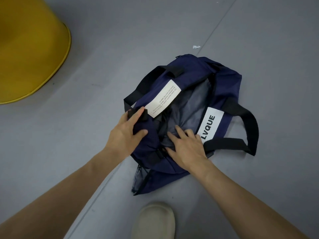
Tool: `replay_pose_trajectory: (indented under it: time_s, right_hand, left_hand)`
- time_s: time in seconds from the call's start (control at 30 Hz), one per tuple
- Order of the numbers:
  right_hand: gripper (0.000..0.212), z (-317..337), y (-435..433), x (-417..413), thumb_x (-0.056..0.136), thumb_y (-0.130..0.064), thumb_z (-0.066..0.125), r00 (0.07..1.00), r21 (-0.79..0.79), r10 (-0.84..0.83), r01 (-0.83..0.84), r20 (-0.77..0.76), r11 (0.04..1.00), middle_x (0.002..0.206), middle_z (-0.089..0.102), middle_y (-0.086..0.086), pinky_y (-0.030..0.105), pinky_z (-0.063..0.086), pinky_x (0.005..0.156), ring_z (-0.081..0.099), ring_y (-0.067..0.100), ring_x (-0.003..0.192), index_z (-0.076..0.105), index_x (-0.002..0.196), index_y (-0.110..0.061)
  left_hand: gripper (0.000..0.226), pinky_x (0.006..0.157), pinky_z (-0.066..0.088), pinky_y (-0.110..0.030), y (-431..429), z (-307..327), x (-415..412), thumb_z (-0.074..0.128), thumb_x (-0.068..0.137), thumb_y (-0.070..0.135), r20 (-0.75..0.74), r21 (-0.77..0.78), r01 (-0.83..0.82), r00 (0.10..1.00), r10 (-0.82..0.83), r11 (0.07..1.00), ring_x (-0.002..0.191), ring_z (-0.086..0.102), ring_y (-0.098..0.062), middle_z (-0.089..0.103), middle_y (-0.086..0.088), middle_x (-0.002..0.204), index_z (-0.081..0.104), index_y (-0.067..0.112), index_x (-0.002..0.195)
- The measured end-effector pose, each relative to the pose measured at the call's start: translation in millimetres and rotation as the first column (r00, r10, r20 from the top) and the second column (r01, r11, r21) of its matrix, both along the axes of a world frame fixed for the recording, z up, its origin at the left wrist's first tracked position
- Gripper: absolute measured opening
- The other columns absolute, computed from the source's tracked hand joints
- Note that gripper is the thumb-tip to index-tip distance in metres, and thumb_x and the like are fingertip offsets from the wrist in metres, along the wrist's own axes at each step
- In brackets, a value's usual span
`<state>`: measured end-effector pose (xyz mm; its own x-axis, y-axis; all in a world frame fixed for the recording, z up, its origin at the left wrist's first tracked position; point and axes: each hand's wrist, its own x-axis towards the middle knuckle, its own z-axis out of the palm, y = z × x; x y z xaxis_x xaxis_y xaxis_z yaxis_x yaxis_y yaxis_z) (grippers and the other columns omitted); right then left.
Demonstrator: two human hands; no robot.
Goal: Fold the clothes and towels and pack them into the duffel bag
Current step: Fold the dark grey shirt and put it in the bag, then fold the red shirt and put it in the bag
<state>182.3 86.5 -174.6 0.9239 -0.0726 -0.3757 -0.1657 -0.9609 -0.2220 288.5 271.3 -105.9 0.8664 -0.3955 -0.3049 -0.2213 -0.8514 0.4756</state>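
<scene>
Sagging on the floor [172, 23] at centre right, the duffel bag [193, 71] looks light and floppy (thin cloth). Left hand [124, 133] pinches its side; right hand [188, 149] lies flat, fingers [179, 131] spread, on the lining [189, 107]. Straps [248, 121] likely give the firmest hold.

Both arms reach forward; left grip [126, 131] pinches, right grip [187, 147] lies flat.

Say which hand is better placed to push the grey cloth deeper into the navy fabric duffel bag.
Right, probably. The right hand lies flat on the grey cloth inside the open navy fabric duffel bag; the left hand grips the bag's side wall, steadying it.
</scene>
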Motion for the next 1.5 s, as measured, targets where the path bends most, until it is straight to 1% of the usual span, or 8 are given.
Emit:
replay_pose_trajectory:
  time_s: [0.3, 0.43, 0.73, 0.87, 1.0, 1.2, 1.37, 1.5]
  right_hand:
    - [0.087, 22.8, -44.5, -57.4, 0.087, -0.079, 0.035, 0.950, -0.110, -0.041, 0.007, -0.308, 0.994, 0.167, -0.005, -0.006, 0.051, 0.026, 0.110, 0.023, 0.033, 0.138, 0.005, 0.158, -0.039]
    - [0.089, 28.4, -64.8, -101.0, 0.087, -0.079, 0.037, 0.936, -0.137, -0.078, 0.032, -0.344, 0.990, 0.167, -0.008, -0.004, 0.053, 0.023, 0.112, 0.022, 0.034, 0.139, 0.003, 0.159, -0.039]
    - [0.069, 57.8, -116.2, -181.6, 0.095, -0.065, 0.021, 0.998, 0.198, -0.018, 0.006, 0.056, 0.980, 0.167, 0.012, -0.001, 0.040, 0.020, 0.123, 0.013, 0.020, 0.153, 0.009, 0.158, -0.039]
    - [0.075, 96.9, -186.8, -251.5, 0.096, -0.070, 0.022, 0.996, 0.139, 0.002, -0.014, 0.090, 0.990, 0.167, -0.009, -0.005, 0.030, 0.001, 0.123, -0.010, 0.015, 0.152, -0.019, 0.153, -0.045]
    - [0.075, 113.1, -249.5, -351.7, 0.093, -0.072, 0.024, 0.953, 0.098, -0.295, 0.287, 0.074, 0.953, 0.168, 0.000, -0.001, 0.026, -0.001, 0.121, 0.002, 0.017, 0.154, -0.001, 0.158, -0.042]
    - [0.075, 64.8, -275.3, -470.0, 0.093, -0.057, 0.055, 0.730, -0.011, -0.674, 0.679, 0.111, 0.734, 0.167, 0.015, 0.005, 0.045, 0.023, 0.122, 0.015, 0.032, 0.153, 0.026, 0.157, -0.030]
    - [0.077, 10.0, -265.9, -503.2, 0.091, -0.057, 0.059, 0.542, 0.072, -0.820, 0.825, 0.185, 0.561, 0.161, 0.033, 0.007, 0.047, 0.031, 0.118, 0.030, 0.032, 0.148, 0.029, 0.157, -0.031]
    - [0.050, 4.0, -268.7, -504.2, 0.096, -0.039, 0.060, 0.345, 0.282, -0.862, 0.843, 0.372, 0.459, 0.142, 0.059, 0.005, 0.035, 0.035, 0.115, 0.049, 0.024, 0.135, 0.056, 0.142, -0.021]
  left_hand:
    - [0.081, 0.087, 0.048, -0.024, -24.9, -5.4, -53.8, 0.067, 0.093, 0.033, -0.085, -0.043, 0.086, 0.992, -0.090, 0.995, 0.084, 0.057, -0.007, 0.031, 0.016, 0.152, 0.017, 0.056, 0.151]
    - [0.082, 0.092, 0.051, -0.029, -45.3, -12.6, -90.4, 0.067, 0.091, 0.039, -0.131, -0.017, 0.135, 0.982, -0.136, 0.991, 0.100, 0.061, -0.017, 0.020, 0.015, 0.158, 0.015, 0.057, 0.152]
    - [0.079, 0.101, 0.048, -0.050, -65.6, 0.2, -113.3, 0.060, 0.093, 0.048, 0.091, 0.257, 0.144, 0.981, -0.172, 0.956, 0.129, 0.048, -0.042, 0.005, -0.009, 0.167, 0.016, 0.042, 0.158]
    - [0.078, 0.115, 0.028, -0.059, -107.6, 32.3, -126.2, 0.042, 0.092, 0.058, 0.368, 0.216, 0.379, 0.822, -0.435, 0.900, 0.151, 0.014, -0.043, 0.015, -0.018, 0.165, 0.021, 0.025, 0.160]
    - [0.078, 0.123, 0.014, -0.043, -186.4, 44.7, -179.1, 0.026, 0.090, 0.072, 0.229, 0.102, 0.708, 0.667, -0.709, 0.699, 0.155, -0.004, -0.021, -0.001, 0.004, 0.169, 0.002, 0.044, 0.158]
    - [0.078, 0.115, 0.037, -0.048, -302.9, 7.6, -274.3, 0.046, 0.091, 0.052, 0.241, 0.286, 0.934, 0.147, -0.959, 0.215, 0.145, 0.037, -0.034, 0.039, -0.009, 0.157, 0.020, 0.023, 0.159]
    - [0.073, 0.112, 0.040, -0.043, -398.5, -30.4, -358.8, 0.053, 0.098, 0.039, 0.084, 0.203, 0.959, 0.184, -0.979, 0.197, 0.138, 0.043, -0.033, 0.043, -0.011, 0.153, 0.017, 0.027, 0.160]
    - [0.051, 0.090, 0.048, -0.035, -425.4, -36.9, -423.3, 0.052, 0.098, 0.048, 0.057, 0.042, 0.882, 0.467, -0.882, 0.470, 0.110, 0.057, -0.022, 0.059, 0.002, 0.122, 0.043, 0.036, 0.146]
